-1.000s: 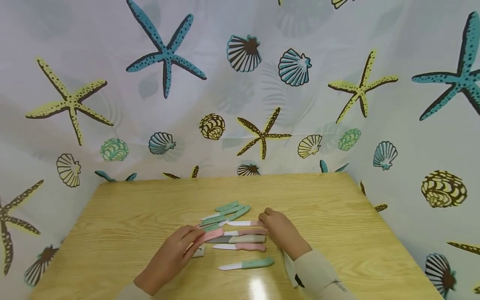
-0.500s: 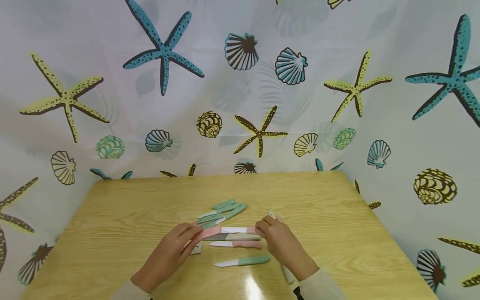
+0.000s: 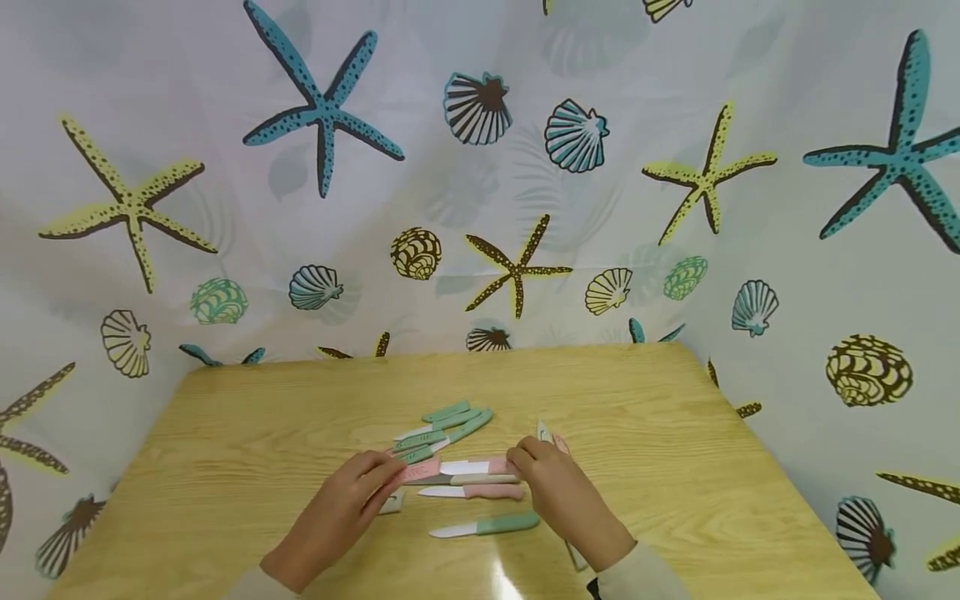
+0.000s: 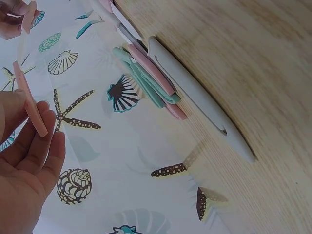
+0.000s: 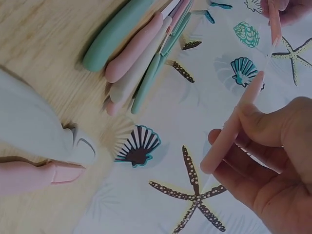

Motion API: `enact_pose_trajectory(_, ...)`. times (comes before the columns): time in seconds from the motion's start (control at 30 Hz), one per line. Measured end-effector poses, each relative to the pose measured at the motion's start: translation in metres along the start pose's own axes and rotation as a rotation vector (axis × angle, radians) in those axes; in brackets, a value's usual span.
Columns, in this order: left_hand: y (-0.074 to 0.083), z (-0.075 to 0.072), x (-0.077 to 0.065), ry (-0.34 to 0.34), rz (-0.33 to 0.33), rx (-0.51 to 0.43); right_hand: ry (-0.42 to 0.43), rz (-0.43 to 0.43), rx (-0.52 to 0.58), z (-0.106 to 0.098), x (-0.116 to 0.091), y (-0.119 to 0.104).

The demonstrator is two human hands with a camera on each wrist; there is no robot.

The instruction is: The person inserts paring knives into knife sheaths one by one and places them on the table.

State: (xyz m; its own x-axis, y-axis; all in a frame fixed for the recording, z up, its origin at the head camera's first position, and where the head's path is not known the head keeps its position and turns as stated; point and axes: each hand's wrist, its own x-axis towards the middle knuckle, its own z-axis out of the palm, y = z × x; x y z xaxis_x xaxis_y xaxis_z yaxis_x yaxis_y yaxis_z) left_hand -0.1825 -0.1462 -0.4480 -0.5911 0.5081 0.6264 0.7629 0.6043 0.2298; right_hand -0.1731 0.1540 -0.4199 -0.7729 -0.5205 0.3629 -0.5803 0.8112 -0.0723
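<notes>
In the head view my left hand (image 3: pixel 348 496) pinches a pink knife sheath (image 3: pixel 422 472) by its left end. My right hand (image 3: pixel 558 492) grips the pink handle (image 5: pixel 234 126) of a paring knife, whose white blade (image 3: pixel 465 468) points left at the sheath's mouth. Both wrist views show knife and sheath raised off the table and roughly in line. Whether the tip is inside the sheath, I cannot tell. Below them lie a cream-handled knife (image 3: pixel 487 479) with a grey blade, a pink-handled knife (image 3: pixel 493 492) and a green-handled knife (image 3: pixel 508 523).
Several green knives and sheaths (image 3: pixel 446 411) lie overlapped behind my left fingers. A cream sheath (image 3: pixel 392 502) sits beside my left hand. Right of my right hand lie a cream piece (image 5: pixel 39 117) and a pink piece (image 5: pixel 39 178). A patterned cloth (image 3: pixel 480 183) hangs behind the wooden table (image 3: pixel 637 392).
My right hand has picked up a pink-handled knife from the row and brought its blade to the sheath's mouth. My left hand still pinches the sheath, nearly in place.
</notes>
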Motion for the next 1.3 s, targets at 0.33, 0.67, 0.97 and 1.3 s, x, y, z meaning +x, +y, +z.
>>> enact_pose_trajectory(0.33, 0.001, 0.004, -0.005, -0.027, 0.042, 0.019, -0.023, -0.037, -0.035, 0.0, 0.002, -0.015)
enact_pose_trajectory(0.67, 0.009, 0.011, -0.003, 0.003, 0.093, -0.02, -0.087, -0.067, -0.035, 0.003, 0.006, -0.031)
enact_pose_trajectory(0.97, 0.013, 0.018, 0.006, 0.021, 0.137, -0.046, -0.035, -0.078, -0.079, 0.005, 0.005, -0.033)
enact_pose_trajectory(1.3, 0.014, 0.022, 0.003, 0.023, 0.138, -0.045, -0.044, -0.059, -0.021, 0.007, 0.0, -0.03)
